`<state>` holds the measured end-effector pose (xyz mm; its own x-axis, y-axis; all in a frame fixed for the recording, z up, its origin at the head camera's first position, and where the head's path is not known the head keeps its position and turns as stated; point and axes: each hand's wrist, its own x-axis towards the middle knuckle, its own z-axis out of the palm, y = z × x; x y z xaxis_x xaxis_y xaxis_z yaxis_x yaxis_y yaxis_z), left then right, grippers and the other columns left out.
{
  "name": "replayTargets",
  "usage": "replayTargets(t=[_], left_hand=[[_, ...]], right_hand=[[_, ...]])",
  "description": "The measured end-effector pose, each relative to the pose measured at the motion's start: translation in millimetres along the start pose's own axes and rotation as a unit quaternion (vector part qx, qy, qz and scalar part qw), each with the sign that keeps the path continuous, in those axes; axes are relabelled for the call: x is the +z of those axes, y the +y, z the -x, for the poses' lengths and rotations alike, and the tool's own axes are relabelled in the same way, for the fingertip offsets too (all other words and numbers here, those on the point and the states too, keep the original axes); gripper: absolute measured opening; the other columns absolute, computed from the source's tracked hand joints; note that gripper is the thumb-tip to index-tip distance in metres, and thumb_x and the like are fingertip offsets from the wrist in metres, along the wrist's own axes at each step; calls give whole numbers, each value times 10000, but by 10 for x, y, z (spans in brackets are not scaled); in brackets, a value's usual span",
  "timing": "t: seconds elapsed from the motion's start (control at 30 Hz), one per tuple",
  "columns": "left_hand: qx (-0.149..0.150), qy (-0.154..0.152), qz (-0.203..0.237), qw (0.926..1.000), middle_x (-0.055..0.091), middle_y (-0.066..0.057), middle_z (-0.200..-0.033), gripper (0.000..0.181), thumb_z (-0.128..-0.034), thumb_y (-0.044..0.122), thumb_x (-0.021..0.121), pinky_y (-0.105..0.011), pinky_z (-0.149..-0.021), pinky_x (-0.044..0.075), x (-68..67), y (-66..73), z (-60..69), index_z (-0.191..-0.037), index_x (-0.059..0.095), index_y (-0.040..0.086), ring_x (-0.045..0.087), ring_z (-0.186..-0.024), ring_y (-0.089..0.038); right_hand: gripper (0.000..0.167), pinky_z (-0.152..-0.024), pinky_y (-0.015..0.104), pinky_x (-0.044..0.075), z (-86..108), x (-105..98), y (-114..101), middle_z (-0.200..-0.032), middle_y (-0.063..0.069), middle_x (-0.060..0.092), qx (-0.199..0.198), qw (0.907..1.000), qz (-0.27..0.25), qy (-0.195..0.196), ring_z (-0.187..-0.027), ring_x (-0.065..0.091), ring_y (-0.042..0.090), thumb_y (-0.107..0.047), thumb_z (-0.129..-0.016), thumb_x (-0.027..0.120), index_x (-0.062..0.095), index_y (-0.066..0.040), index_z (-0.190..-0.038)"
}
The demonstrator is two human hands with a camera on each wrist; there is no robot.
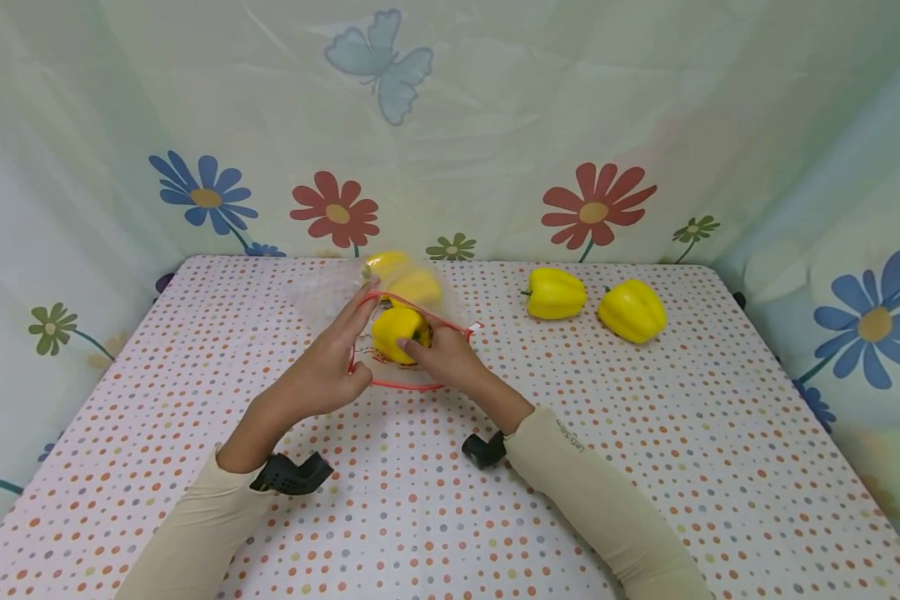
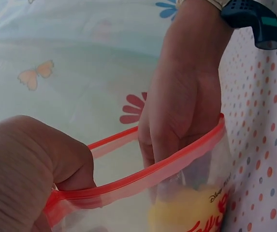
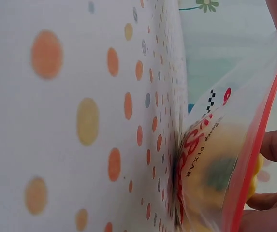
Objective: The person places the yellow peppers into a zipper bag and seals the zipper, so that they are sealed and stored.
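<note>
A clear zip bag [image 1: 408, 387] with a red rim lies on the table, its mouth spread toward me. My left hand [image 1: 328, 367] pinches the left side of the rim; in the left wrist view one digit bends over the red edge [image 2: 143, 176]. Inside the mouth, my right hand [image 1: 453, 360] grips a yellow bell pepper [image 1: 392, 335] with its green stem turned to the right. Deeper in the bag show two more yellow peppers, one nearer [image 1: 420, 288] and one farther back [image 1: 387, 263]. Through the plastic, the right wrist view blurs the held pepper [image 3: 211, 181].
Two yellow bell peppers, one left [image 1: 557, 293] and one right [image 1: 633, 312], sit on the dotted tablecloth [image 1: 420, 508] to the right of the bag. A flowered curtain [image 1: 480, 125] rises behind the table's back edge and along both sides.
</note>
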<state>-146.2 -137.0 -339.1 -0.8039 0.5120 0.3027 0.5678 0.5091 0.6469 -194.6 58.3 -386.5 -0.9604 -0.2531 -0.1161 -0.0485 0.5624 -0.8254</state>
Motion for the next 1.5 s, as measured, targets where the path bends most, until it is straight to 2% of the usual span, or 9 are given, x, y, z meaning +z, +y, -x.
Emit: replayTargets(t=[0.07,0.17,0.43,0.67,0.77,0.9,1.03,1.2,1.5], left_hand=[[-11,18,-19,10000,22,10,-1625,896,-732,-160,564,-271,-867,505,-3,-5,0,-1531,184,-19,120,-1462,-172],[-27,42,-62,10000,27,-15,-1627,890,-733,-161,566,-401,-1081,343,-10,-13,0,-1528,190,-25,112,-1464,-173],[-24,148,-2,9999,49,-24,-1625,852,-747,-164,571,-400,-1071,348,-38,-41,-3,-1513,219,-49,172,-1455,-202],[-104,102,252,9996,30,15,-1624,865,-755,-169,560,-383,-1061,359,-43,-51,-1,-1526,196,-27,209,-1444,-193],[-112,104,312,9994,27,30,-1623,867,-760,-170,554,-391,-1055,369,-43,-52,1,-1532,195,-9,207,-1444,-192],[-153,115,353,9992,26,42,-1622,870,-760,-178,553,-413,-1041,386,-42,-48,2,-1535,202,4,205,-1445,-193],[-210,117,262,9994,33,35,-1623,870,-760,-164,565,-425,-1036,394,-41,-40,0,-1534,205,3,196,-1448,-199],[-227,131,210,9994,32,70,-1619,883,-752,-161,571,-399,-1046,388,-42,-29,-4,-1536,201,8,195,-1447,-186],[-185,105,167,9996,25,52,-1621,864,-749,-159,570,-393,-1089,322,-26,-35,-18,-1523,210,-28,102,-1463,-149]], right_hand=[[673,-1021,367,411,6,1,1,-1342,99,554,-76,10000,9,34,-1098,531,218,-342,-938,616,358,-95,-1509],[627,-1020,360,419,27,7,-1,-1322,103,568,-343,9994,-57,78,-1100,542,215,-289,-952,608,380,-53,-1487],[549,-1079,367,356,167,-31,-66,-1421,115,499,-964,9948,67,311,-1292,456,187,-190,-972,575,408,36,-1444],[500,-1102,363,310,328,-175,-63,-1495,47,416,-1362,9895,-443,167,-1389,325,153,-172,-988,539,427,-11,-1448],[424,-1060,328,373,377,-232,-44,-1424,55,503,-1603,9846,-657,229,-1335,419,159,-140,-993,518,500,0,-1393],[315,-909,292,504,411,-301,-22,-1182,115,664,-1801,9766,-1108,390,-1117,617,213,-114,-1005,507,610,26,-1268],[255,-830,300,544,414,-377,15,-986,147,703,-1983,9670,-1474,622,-946,676,240,-83,-1002,511,665,53,-1154],[233,-833,358,548,439,-471,47,-959,198,696,-2043,9633,-1585,717,-920,676,291,-26,-995,498,663,61,-1134],[198,-795,432,552,617,-633,-109,-913,276,644,-2092,9585,-1693,945,-854,638,429,50,-968,501,623,165,-1075]])
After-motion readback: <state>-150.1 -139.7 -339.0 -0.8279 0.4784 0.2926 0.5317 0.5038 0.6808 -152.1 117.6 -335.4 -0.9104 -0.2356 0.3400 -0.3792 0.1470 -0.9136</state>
